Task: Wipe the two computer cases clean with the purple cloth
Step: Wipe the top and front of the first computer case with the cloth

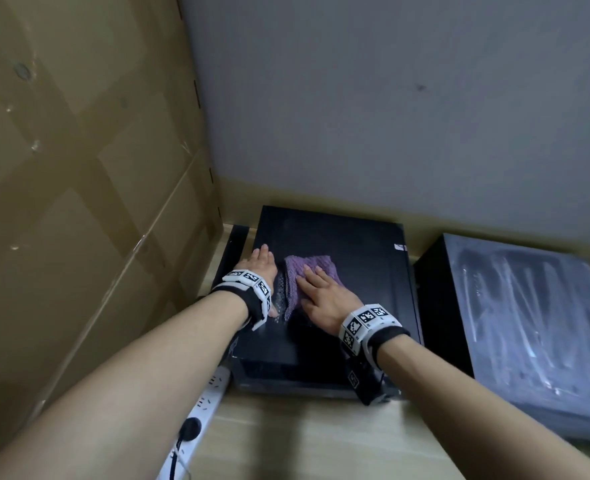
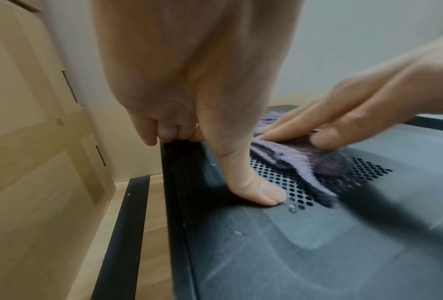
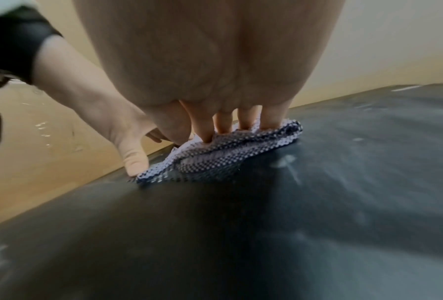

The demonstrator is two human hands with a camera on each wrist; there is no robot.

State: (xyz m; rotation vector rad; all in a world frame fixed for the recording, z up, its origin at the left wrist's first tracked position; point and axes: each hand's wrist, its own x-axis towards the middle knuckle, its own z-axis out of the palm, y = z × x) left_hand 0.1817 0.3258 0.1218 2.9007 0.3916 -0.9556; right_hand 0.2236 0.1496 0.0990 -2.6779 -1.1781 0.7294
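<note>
A black computer case point(image 1: 338, 237) lies flat on the floor against the wall. The purple cloth point(image 1: 309, 270) is bunched on its top, over a perforated vent point(image 2: 279, 182). My right hand point(image 1: 324, 296) presses on the cloth with straight fingers point(image 3: 223, 123). My left hand point(image 1: 258, 268) rests flat on the case's left edge beside the cloth, its thumb point(image 2: 254, 188) down on the vent. A second case point(image 1: 515, 306), grey with streaked dust, lies to the right. In the right wrist view the cloth point(image 3: 228, 156) sits under my fingers, with the left hand point(image 3: 107, 113) beside it.
A tall wooden cabinet point(image 1: 78, 202) stands close on the left and a grey wall point(image 1: 390, 98) behind. A thin black panel point(image 1: 234, 244) lies between cabinet and case. A white power strip point(image 1: 203, 403) with a black plug lies on the wooden floor point(image 1: 304, 438).
</note>
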